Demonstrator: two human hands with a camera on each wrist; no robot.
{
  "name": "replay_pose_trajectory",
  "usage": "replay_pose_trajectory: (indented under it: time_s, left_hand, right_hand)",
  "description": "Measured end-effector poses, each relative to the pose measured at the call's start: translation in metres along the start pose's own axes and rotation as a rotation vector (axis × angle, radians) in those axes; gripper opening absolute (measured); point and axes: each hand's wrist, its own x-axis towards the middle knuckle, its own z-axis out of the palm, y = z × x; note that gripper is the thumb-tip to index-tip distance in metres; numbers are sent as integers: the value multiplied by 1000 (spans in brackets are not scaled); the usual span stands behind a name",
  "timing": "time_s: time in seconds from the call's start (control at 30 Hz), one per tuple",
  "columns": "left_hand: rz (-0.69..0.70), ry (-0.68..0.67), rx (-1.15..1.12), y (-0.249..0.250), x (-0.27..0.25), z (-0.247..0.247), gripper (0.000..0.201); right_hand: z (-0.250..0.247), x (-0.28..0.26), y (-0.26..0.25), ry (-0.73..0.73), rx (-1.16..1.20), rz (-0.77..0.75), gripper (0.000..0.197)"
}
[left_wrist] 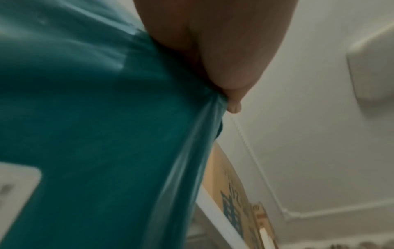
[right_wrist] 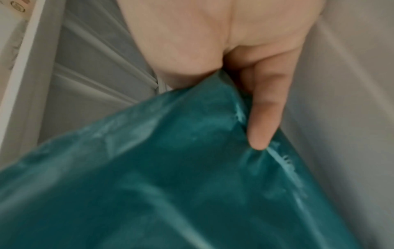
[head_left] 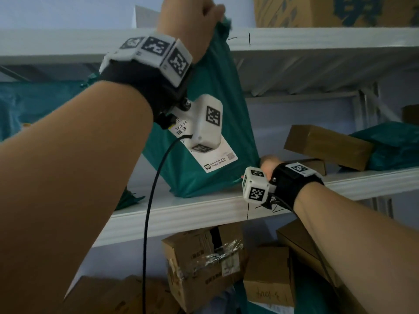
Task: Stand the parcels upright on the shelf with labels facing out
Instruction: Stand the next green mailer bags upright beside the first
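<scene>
A large teal plastic mailer parcel (head_left: 217,114) stands tilted on the white middle shelf (head_left: 204,211), its white label (head_left: 215,157) facing out. My left hand (head_left: 204,12) pinches the parcel's top corner, up by the upper shelf edge. In the left wrist view the left hand (left_wrist: 215,70) grips a bunch of the teal mailer parcel (left_wrist: 95,134). My right hand (head_left: 268,165) holds the parcel's lower right corner at shelf level. The right wrist view shows the right hand (right_wrist: 251,94) with thumb and a finger on either side of the teal mailer parcel's (right_wrist: 170,176) edge.
Two brown cardboard boxes (head_left: 326,146) and another teal bag (head_left: 394,146) lie flat on the middle shelf to the right. More teal bags (head_left: 38,105) sit at the left. Several boxes (head_left: 204,264) fill the space below. A big carton (head_left: 328,10) stands on the top shelf.
</scene>
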Motion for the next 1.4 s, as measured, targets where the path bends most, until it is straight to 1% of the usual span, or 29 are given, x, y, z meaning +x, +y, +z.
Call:
replay_pose_trajectory:
  time_s: [0.03, 0.1, 0.17, 0.23, 0.27, 0.3, 0.33, 0.37, 0.4, 0.43, 0.47, 0.53, 0.57, 0.63, 0.7, 0.73, 0.8, 0.87, 0.97, 1.03, 1.07, 1.1, 1.17, 1.23, 1.3, 1.4]
  left_hand:
    - [25, -21, 38, 5, 1, 3, 36]
    - [64, -5, 55, 10, -2, 8, 37]
    - [88, 75, -17, 6, -8, 15, 35]
    - [33, 144, -103, 2, -15, 23, 35]
    - [-9, 125, -124, 0, -20, 29, 38]
    - [-42, 80, -118, 0, -25, 35, 41]
    - [-56, 36, -92, 0, -29, 41, 44]
    - [-46, 7, -56, -1, -34, 46, 47]
    - [-26, -14, -26, -2, -38, 50, 49]
    - [-10, -34, -12, -4, -40, 54, 50]
    - [-3, -56, -21, -5, -40, 57, 49]
    - [-21, -85, -112, -6, -41, 59, 44]
    - [-41, -85, -174, -7, -41, 58, 41]
    - [-102, -75, -257, -13, -44, 53, 37]
    - [-191, -54, -246, -27, -51, 50, 39]
    - [-245, -39, -222, -36, -56, 50, 42]
    - [-352, -34, -183, -52, -67, 51, 52]
    - [-486, -72, -195, -62, -78, 52, 68]
    - [-762, -143, -293, -76, -94, 56, 89]
    - [-910, -181, -406, -86, -103, 63, 94]
    - [-963, -198, -475, -90, -108, 66, 90]
    - [-1002, -238, -517, -93, -113, 69, 83]
    - [-1036, -376, -553, -96, -122, 72, 63]
    - [-1041, -473, -562, -99, -128, 73, 48]
    - [-1063, -476, -596, -100, -129, 73, 46]
    - [-1062, -421, -626, -95, -125, 71, 47]
  right_hand:
    - [2, -1, -1, 2, 9, -8, 33]
    - [7, 4, 3, 2, 24, -21, 30]
    - [10, 3, 5, -24, 90, -32, 26]
    - [7, 2, 2, -13, 242, -30, 24]
    - [5, -1, -1, -3, 351, -8, 31]
    - [2, -4, -3, 33, 450, 6, 37]
    - [-2, -6, -7, 89, 604, 14, 40]
    - [-8, -11, -11, 137, 763, -10, 44]
    - [-14, -17, -18, 157, 911, -66, 52]
    - [-19, -18, -25, 194, 1040, -121, 60]
    - [-21, -17, -30, 209, 1118, -192, 70]
    - [-25, -21, -43, 215, 1112, -366, 91]
    - [-25, -21, -48, 237, 1058, -429, 97]
    - [-25, -18, -52, 261, 959, -471, 108]
    - [-22, -12, -51, 288, 886, -459, 118]
    - [-19, -9, -48, 288, 883, -443, 118]
    - [-15, -8, -42, 257, 917, -384, 109]
    - [-11, -6, -35, 226, 975, -319, 103]
    - [-4, 0, -28, 239, 977, -267, 107]
    - [-3, 6, -29, 233, 972, -256, 101]
    - [-3, 8, -30, 231, 972, -252, 98]
    - [-3, 10, -30, 225, 985, -239, 100]
    - [-3, 16, -29, 226, 1041, -201, 110]
    - [-3, 21, -26, 228, 1095, -152, 112]
    - [-4, 25, -23, 196, 1126, -140, 102]
    - [-3, 25, -23, 116, 1120, -202, 67]
